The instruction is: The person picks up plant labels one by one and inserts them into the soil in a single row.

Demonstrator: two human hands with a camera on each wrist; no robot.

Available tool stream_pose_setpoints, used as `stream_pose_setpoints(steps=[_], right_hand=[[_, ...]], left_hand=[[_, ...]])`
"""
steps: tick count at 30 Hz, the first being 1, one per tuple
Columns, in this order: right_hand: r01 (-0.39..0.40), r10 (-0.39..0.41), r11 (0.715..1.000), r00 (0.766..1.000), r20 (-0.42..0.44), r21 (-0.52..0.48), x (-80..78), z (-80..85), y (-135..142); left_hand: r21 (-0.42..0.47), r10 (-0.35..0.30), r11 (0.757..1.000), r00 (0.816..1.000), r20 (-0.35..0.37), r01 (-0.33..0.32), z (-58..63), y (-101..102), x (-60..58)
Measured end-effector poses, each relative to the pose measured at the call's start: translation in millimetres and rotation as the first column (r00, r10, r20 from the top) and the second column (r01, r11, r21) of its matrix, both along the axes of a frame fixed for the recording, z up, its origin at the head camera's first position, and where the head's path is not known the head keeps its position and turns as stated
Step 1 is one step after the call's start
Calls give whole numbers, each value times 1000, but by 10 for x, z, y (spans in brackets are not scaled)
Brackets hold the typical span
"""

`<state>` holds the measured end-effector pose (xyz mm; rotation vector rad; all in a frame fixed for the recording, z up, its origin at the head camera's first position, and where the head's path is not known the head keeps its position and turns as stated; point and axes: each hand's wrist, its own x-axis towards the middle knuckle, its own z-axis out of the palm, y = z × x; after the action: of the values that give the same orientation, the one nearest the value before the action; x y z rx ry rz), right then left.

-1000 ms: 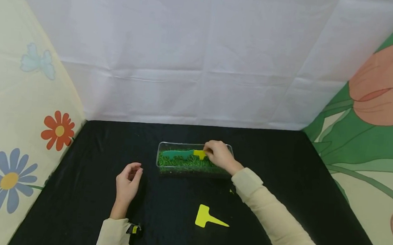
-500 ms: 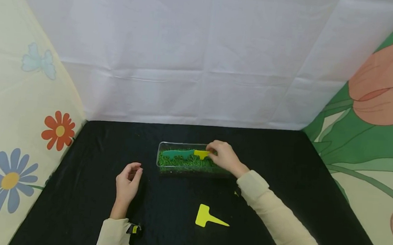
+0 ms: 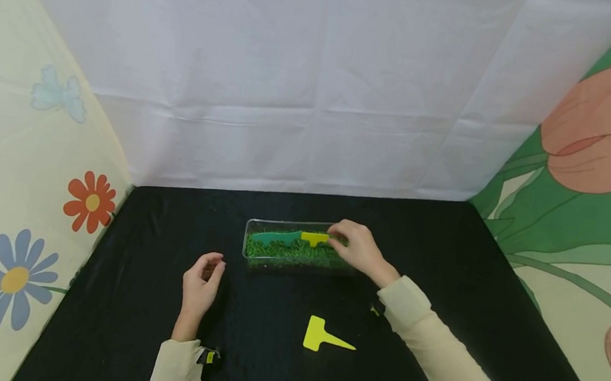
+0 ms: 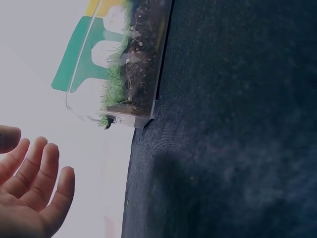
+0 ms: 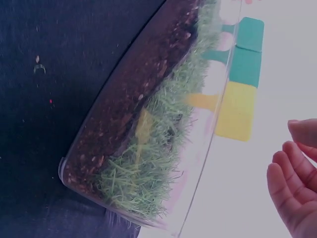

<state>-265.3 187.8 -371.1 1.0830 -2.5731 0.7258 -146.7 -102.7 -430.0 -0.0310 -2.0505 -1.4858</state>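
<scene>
A clear rectangular planter (image 3: 278, 265) of soil and grass sits mid-table. Two teal T-shaped plant labels (image 5: 246, 67) and a yellow plant label (image 5: 236, 111) stand upright in a row in the grass. My right hand (image 3: 359, 250) hovers over the planter's right end, its fingers loosely bent. In the right wrist view a gap shows between its fingertips and the yellow label, and nothing is held. To the planter's left, my left hand (image 3: 199, 290) is raised with relaxed, curved fingers, holding nothing. Another yellow plant label (image 3: 316, 333) lies flat on the table in front of the planter.
Black cloth (image 3: 265, 361) covers the table. A white sheet (image 3: 313, 95) rises behind it, and flower-printed panels (image 3: 20, 192) flank both sides. Each wrist carries a small strapped device (image 3: 209, 357).
My right hand has drawn away to the right from the yellow label in the grass, letting go of it. The labels stay in place, and my left hand has hardly moved.
</scene>
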Motion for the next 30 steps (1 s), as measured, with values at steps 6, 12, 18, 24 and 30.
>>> stream_pose_setpoints(steps=[6, 12, 18, 24, 30], right_hand=[[-20, 19, 998, 1000, -22, -52, 139, 4, 77], [-20, 18, 997, 1000, -22, -78, 262, -5, 154], [0, 3, 997, 999, 43, -75, 420, -62, 241], [17, -13, 999, 994, 112, -39, 579, -199, 349], [34, -28, 999, 985, 172, -31, 696, -326, 454]], left_hand=[[-62, -63, 996, 997, 42, 66, -205, -30, -43], [-136, -180, 971, 977, 117, 195, -321, 63, -68], [-184, -273, 938, 954, 124, 292, -334, 213, -59], [-197, -274, 935, 954, 121, 294, -355, 255, -58], [-190, -269, 938, 954, 130, 290, -344, 254, -50]])
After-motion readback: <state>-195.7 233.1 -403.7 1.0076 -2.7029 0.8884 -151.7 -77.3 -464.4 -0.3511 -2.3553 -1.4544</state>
